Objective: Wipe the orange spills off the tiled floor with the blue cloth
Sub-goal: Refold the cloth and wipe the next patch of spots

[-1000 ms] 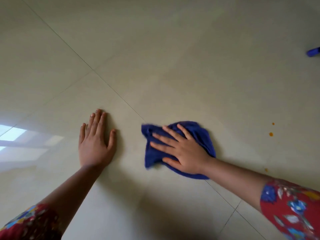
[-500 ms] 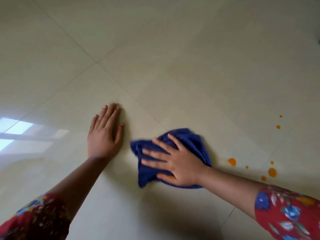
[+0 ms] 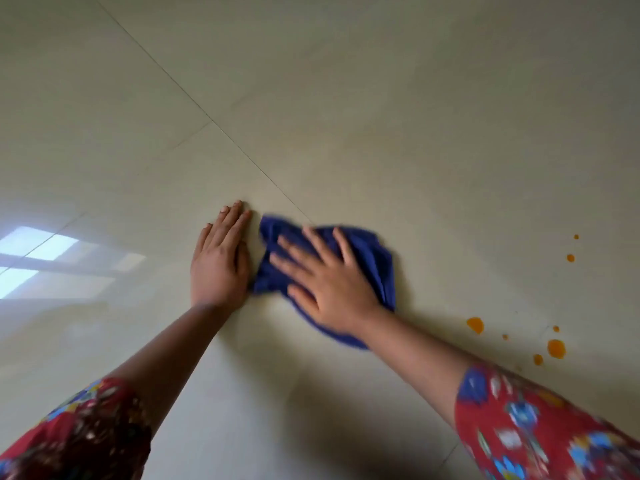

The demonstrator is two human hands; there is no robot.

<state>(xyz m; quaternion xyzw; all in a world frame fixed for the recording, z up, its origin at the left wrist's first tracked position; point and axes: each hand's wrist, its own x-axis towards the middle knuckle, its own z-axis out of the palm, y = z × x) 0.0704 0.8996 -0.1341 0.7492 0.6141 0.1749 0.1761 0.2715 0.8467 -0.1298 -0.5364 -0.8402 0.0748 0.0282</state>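
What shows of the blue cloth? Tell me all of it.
The blue cloth is dark blue, soft-looking fabric, crumpled into a loose bunch and blurred. It lies on the pale tiled floor, under the spread fingers of the right hand, which presses it down. Its left edge is close beside the left hand; contact is unclear. The orange spills lie apart, to its right.

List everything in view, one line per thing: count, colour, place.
tiled floor: one, pale beige, fills the view
blue cloth: one, blue, bunched at centre
orange spills: about seven drops, orange, right of the cloth, apart from it
window reflection: one, pale white-blue, far left
sleeves: two, red floral, bottom corners
left hand: one, flat on the floor, just left of the cloth
right hand: one, fingers spread, pressing the cloth
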